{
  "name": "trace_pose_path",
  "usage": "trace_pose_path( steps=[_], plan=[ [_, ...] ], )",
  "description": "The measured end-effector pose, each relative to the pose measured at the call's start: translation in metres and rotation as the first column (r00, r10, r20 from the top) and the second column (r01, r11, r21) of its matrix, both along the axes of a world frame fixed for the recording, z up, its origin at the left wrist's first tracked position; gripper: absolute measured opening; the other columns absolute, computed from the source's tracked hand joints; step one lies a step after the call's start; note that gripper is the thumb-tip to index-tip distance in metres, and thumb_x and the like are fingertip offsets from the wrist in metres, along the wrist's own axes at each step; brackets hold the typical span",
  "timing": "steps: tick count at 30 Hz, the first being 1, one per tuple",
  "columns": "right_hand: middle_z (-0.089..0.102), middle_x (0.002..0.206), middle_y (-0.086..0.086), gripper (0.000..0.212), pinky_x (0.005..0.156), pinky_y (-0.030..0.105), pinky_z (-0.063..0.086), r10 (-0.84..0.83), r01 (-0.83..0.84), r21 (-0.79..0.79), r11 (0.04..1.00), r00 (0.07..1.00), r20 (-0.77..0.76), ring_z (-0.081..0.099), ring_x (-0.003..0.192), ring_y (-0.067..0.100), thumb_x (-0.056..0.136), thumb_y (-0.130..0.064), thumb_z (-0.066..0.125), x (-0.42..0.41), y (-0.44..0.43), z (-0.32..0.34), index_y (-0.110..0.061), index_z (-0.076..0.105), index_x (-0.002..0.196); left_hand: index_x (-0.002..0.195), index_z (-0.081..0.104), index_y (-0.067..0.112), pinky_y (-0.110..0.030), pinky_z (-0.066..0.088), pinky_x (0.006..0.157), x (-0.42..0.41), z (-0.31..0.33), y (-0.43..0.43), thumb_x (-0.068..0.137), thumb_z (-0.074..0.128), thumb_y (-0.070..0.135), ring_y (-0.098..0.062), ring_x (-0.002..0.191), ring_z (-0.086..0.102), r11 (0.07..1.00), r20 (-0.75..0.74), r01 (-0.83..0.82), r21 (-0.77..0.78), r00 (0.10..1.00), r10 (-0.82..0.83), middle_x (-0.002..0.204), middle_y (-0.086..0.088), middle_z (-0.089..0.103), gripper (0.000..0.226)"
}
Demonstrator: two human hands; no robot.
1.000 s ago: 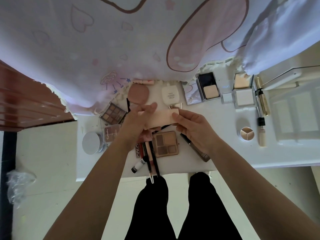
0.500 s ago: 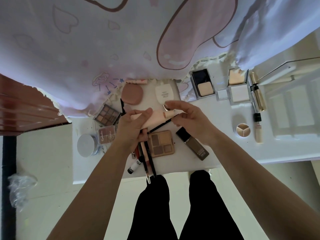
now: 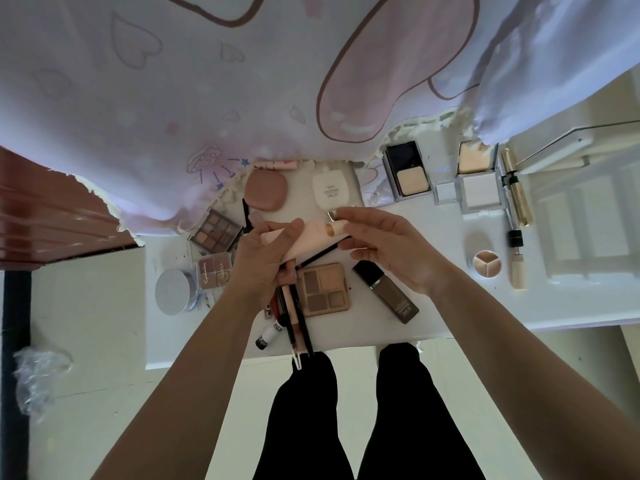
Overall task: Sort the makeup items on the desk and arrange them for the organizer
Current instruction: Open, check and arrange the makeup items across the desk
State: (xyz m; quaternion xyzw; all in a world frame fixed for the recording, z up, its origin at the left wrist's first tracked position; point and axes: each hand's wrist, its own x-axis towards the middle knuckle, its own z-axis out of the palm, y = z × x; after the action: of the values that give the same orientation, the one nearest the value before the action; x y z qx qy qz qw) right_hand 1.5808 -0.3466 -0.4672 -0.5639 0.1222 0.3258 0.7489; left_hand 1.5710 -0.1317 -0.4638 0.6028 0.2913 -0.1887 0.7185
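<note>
Step, as judged: inspecting peach tube (image 3: 308, 237) before grouping with like items.
- Keep tube level over tabletop (image 3: 450, 306); support cap end.
- Set down beside dark foundation bottle (image 3: 386, 292), not atop square palette (image 3: 323, 289).
- Mind pencils (image 3: 298, 317) overhanging near edge.

Left hand (image 3: 263, 261): raised above tabletop centre, fingers and thumb wrapped round tube's flat end, grasping it.
Right hand (image 3: 394, 254): palm inward, fingers loosely extended at cap end, thumb below; no firm pinch visible, reads as released.
Tube: off tabletop, between both hands.

bottle (image 3: 388, 293) right of palette (image 3: 323, 289), jar (image 3: 173, 291) left
</note>
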Motion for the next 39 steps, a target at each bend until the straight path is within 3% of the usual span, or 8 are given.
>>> trace_pose_path(
  steps=[3, 5, 8, 14, 18, 28, 31, 39],
  plan=[
    [0.072, 0.114, 0.011, 0.029, 0.083, 0.028, 0.052, -0.073, 0.074, -0.061, 0.995, 0.997, 0.004, 0.066, 0.094, 0.015, 0.088, -0.030, 0.070, 0.000, 0.004, 0.001, -0.014, 0.073, 0.112, 0.084, 0.061, 0.017, -0.020, 0.040, 0.040, -0.002, 0.001, -0.002, 0.081, 0.076, 0.034, -0.013, 0.045, 0.051, 1.000, -0.014, 0.021, -0.023, 1.000, -0.021, 0.074, -0.006, 0.062, 0.022],
    [0.073, 0.108, 0.006, 0.012, 0.086, 0.029, 0.053, -0.119, 0.125, -0.104, 0.987, 0.991, 0.065, 0.066, 0.094, 0.012, 0.090, -0.016, 0.072, 0.000, 0.004, -0.001, -0.016, 0.072, 0.102, 0.084, 0.067, 0.022, -0.027, 0.051, 0.053, -0.004, -0.001, -0.003, 0.072, 0.078, 0.040, -0.013, 0.055, 0.058, 0.998, -0.033, 0.049, -0.032, 0.998, -0.050, 0.085, -0.004, 0.066, 0.024],
    [0.071, 0.117, 0.008, 0.036, 0.099, 0.035, 0.052, -0.178, 0.176, 0.036, 0.984, 0.981, 0.078, 0.066, 0.108, 0.020, 0.088, 0.008, 0.066, 0.002, -0.001, -0.004, -0.016, 0.066, 0.114, 0.082, 0.074, 0.030, -0.036, 0.049, 0.067, -0.006, -0.003, -0.004, 0.073, 0.076, 0.039, -0.015, 0.064, 0.065, 0.996, -0.041, 0.070, -0.061, 0.997, -0.072, 0.085, 0.003, 0.073, 0.013],
    [0.070, 0.122, 0.012, 0.031, 0.097, 0.033, 0.053, -0.207, 0.213, 0.097, 0.972, 0.976, -0.069, 0.066, 0.113, 0.024, 0.096, -0.016, 0.061, 0.005, -0.005, 0.004, -0.008, 0.065, 0.125, 0.094, 0.073, 0.026, -0.026, 0.052, 0.052, -0.007, 0.001, -0.008, 0.079, 0.071, 0.036, -0.019, 0.063, 0.066, 0.991, -0.026, 0.093, -0.100, 0.995, -0.096, 0.086, -0.001, 0.073, 0.019],
    [0.072, 0.106, 0.000, 0.027, 0.080, 0.028, 0.048, -0.084, 0.082, -0.122, 0.989, 0.996, -0.011, 0.062, 0.090, 0.016, 0.099, -0.036, 0.057, 0.007, -0.004, 0.006, -0.025, 0.073, 0.118, 0.100, 0.072, 0.021, -0.025, 0.055, 0.050, -0.005, 0.003, -0.012, 0.081, 0.069, 0.033, -0.020, 0.065, 0.066, 0.984, -0.019, 0.093, -0.152, 0.995, -0.097, 0.088, -0.004, 0.072, 0.023],
    [0.067, 0.128, 0.012, 0.046, 0.094, 0.030, 0.050, -0.138, 0.138, 0.027, 0.990, 0.990, 0.023, 0.063, 0.114, 0.021, 0.090, 0.013, 0.051, 0.011, -0.013, 0.005, -0.008, 0.063, 0.129, 0.107, 0.070, 0.016, -0.027, 0.055, 0.051, -0.003, -0.005, -0.013, 0.094, 0.060, 0.024, -0.025, 0.083, 0.068, 0.970, -0.063, 0.036, -0.239, 0.997, -0.053, 0.107, -0.011, 0.067, 0.018],
    [0.068, 0.122, 0.017, 0.036, 0.102, 0.036, 0.051, -0.177, 0.179, 0.071, 0.981, 0.984, -0.025, 0.063, 0.115, 0.026, 0.094, 0.007, 0.049, 0.012, -0.013, 0.006, -0.001, 0.064, 0.126, 0.108, 0.070, 0.016, -0.026, 0.055, 0.052, -0.002, -0.005, -0.015, 0.096, 0.059, 0.024, -0.025, 0.084, 0.068, 0.969, -0.061, 0.050, -0.243, 0.996, -0.067, 0.109, -0.012, 0.066, 0.018],
    [0.074, 0.103, -0.004, 0.030, 0.096, 0.033, 0.052, -0.140, 0.150, -0.113, 0.982, 0.985, 0.097, 0.068, 0.104, 0.014, 0.091, -0.013, 0.070, 0.010, -0.021, 0.007, -0.023, 0.069, 0.119, 0.110, 0.065, 0.011, -0.037, 0.062, 0.070, -0.001, -0.006, -0.021, 0.096, 0.056, 0.020, -0.030, 0.085, 0.073, 0.943, -0.070, 0.015, -0.331, 0.997, -0.041, 0.112, -0.016, 0.069, 0.019]
  ],
)
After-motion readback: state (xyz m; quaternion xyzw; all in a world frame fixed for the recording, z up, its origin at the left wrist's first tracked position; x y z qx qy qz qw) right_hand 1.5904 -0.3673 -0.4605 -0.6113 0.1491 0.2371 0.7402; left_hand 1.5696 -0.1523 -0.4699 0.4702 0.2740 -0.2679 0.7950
